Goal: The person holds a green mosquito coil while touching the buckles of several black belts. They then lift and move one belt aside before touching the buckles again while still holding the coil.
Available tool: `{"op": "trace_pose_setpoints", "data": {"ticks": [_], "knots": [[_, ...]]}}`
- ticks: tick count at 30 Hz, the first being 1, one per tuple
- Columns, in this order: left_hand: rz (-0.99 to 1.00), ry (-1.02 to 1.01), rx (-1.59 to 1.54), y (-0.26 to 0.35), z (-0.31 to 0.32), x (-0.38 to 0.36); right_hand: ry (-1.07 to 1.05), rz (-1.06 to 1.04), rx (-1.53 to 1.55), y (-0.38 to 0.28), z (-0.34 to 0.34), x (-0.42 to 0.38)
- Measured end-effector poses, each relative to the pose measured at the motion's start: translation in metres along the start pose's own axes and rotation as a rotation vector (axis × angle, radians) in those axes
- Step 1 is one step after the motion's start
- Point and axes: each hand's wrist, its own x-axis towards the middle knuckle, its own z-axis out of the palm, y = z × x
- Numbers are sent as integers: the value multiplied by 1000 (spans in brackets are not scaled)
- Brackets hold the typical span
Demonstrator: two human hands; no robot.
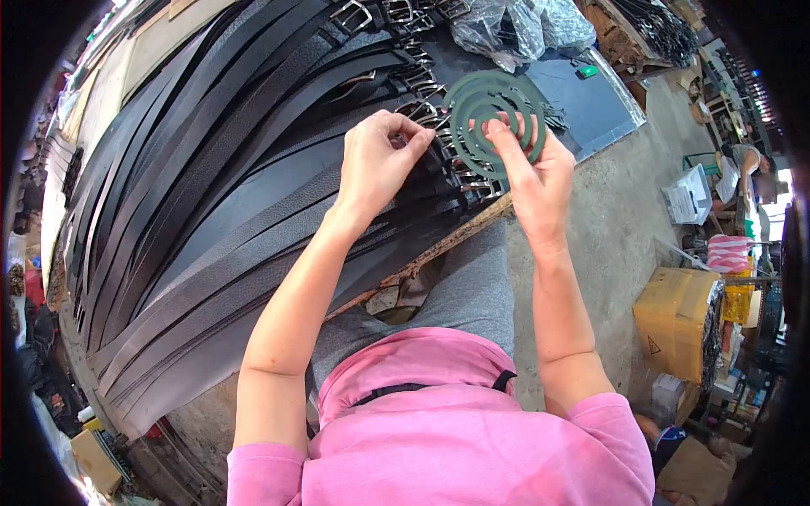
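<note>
Right hand (540, 173) gripping a green spiral coil (474, 110) near its middle, thumb laid across the near face and the fingers apparently supporting the far side; left hand (375, 169) narrowed to a pinch of thumb and forefinger, closed on what appears to be a thin piece (435, 123), too small to identify. The coil is held up in front of the row of buckles (422, 80), over the edge of the bench (603, 101), with the pinched fingertips just beside its left rim.

Good handling, as judged from the pose: the coil looks brittle, so pressure is best spread over several turns, the disc steadied from behind, and any contact by the left fingertips made lightly, without twisting one turn out of plane.

Orientation: the disc's broad face is turned towards the viewer. Being nearly round, it offers no clear long axis; where its outer end points cannot be told. By contrast, the black belts (278, 221) run lengthwise from the buckles towards the lower left.
</note>
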Motion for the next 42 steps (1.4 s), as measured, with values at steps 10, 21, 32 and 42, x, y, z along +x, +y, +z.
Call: {"op": "trace_pose_setpoints", "data": {"ticks": [10, 21, 32, 42], "knots": [[-98, 72, -316, -15, 6, -23, -123, 73, -45, 2, 1, 8], [81, 146, -315, -21, 12, -29, -355, 57, -292, -7, -9, 21], [142, 174, -264, -24, 13, -30, -483, -19, -524, -10, -5, 41], [152, 176, -266, -24, 13, -31, -531, -52, -590, -18, -1, 46]]}}
